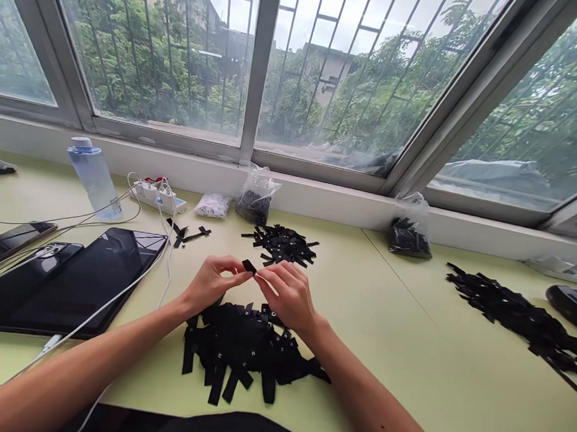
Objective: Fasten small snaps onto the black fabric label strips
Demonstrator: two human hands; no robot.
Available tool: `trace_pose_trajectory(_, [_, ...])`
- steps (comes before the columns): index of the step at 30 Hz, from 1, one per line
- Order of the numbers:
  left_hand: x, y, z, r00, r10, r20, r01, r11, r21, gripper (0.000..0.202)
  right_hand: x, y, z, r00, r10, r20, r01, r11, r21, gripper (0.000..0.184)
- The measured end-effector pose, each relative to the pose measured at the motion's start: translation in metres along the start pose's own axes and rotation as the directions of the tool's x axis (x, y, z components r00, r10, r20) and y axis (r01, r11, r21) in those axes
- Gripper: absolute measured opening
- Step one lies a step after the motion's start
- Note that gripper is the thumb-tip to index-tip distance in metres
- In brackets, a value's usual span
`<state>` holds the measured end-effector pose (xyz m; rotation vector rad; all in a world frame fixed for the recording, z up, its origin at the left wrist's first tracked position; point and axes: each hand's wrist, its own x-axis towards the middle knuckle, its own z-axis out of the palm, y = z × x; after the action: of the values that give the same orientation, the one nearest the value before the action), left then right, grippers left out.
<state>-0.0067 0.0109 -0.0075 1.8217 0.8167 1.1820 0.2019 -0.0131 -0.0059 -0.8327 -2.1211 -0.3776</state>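
Between my two hands is a short black fabric strip, its free end pointing up. The fingertips of my left hand pinch it from one side. My right hand closes its thumb and fingers on the strip's other side. Right below lies a big heap of black fabric strips, several with small white letters such as M. Just beyond my hands, a smaller pile of black pieces shows light specks. To its left are a few loose black strips.
Left are a large tablet, phones, white cables, a water bottle and a power strip. Plastic bags and a white packet stand by the window. Another long black strip pile lies right.
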Motion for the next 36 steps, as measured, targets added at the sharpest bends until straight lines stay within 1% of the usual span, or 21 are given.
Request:
trace_pose_trajectory(4, [-0.001, 0.003, 0.001, 0.999, -0.023, 0.022, 0.024, 0.999, -0.044, 0.027, -0.001, -0.001, 0.002, 1.0, 0.022, 0.009, -0.022, 0.999, 0.027, 0.009])
trace_pose_trajectory(7, [-0.001, 0.004, 0.002, 0.997, -0.061, 0.054, 0.066, 0.994, -0.085, 0.027, -0.002, -0.001, 0.004, 0.999, 0.048, 0.021, -0.049, 0.997, 0.06, 0.012])
trace_pose_trajectory(13, [0.0, -0.001, 0.002, 0.991, -0.112, 0.076, 0.121, 0.985, -0.122, 0.026, -0.002, -0.001, 0.006, 0.995, 0.087, 0.048, -0.091, 0.99, 0.108, 0.018])
trace_pose_trajectory(18, [0.001, -0.002, 0.002, 0.992, -0.102, 0.076, 0.111, 0.986, -0.127, 0.025, -0.003, 0.0, 0.007, 0.992, 0.093, 0.081, -0.105, 0.982, 0.157, 0.023])
trace_pose_trajectory(23, [0.001, -0.001, 0.002, 0.992, -0.092, 0.089, 0.102, 0.989, -0.105, 0.028, -0.002, -0.001, 0.009, 0.989, 0.127, 0.079, -0.141, 0.969, 0.205, 0.02])
trace_pose_trajectory(29, [0.001, 0.0, 0.002, 0.992, -0.104, 0.067, 0.111, 0.987, -0.112, 0.03, -0.002, 0.0, 0.012, 0.973, 0.221, 0.061, -0.229, 0.939, 0.257, 0.017])
trace_pose_trajectory(33, [0.001, 0.002, 0.002, 0.992, -0.098, 0.076, 0.107, 0.985, -0.138, 0.029, -0.002, -0.001, 0.012, 0.949, 0.305, 0.082, -0.316, 0.902, 0.295, 0.015])
trace_pose_trajectory(36, [0.002, 0.003, 0.002, 0.994, -0.093, 0.063, 0.101, 0.986, -0.13, 0.029, -0.001, -0.002, 0.012, 0.929, 0.358, 0.094, -0.368, 0.866, 0.339, 0.013])
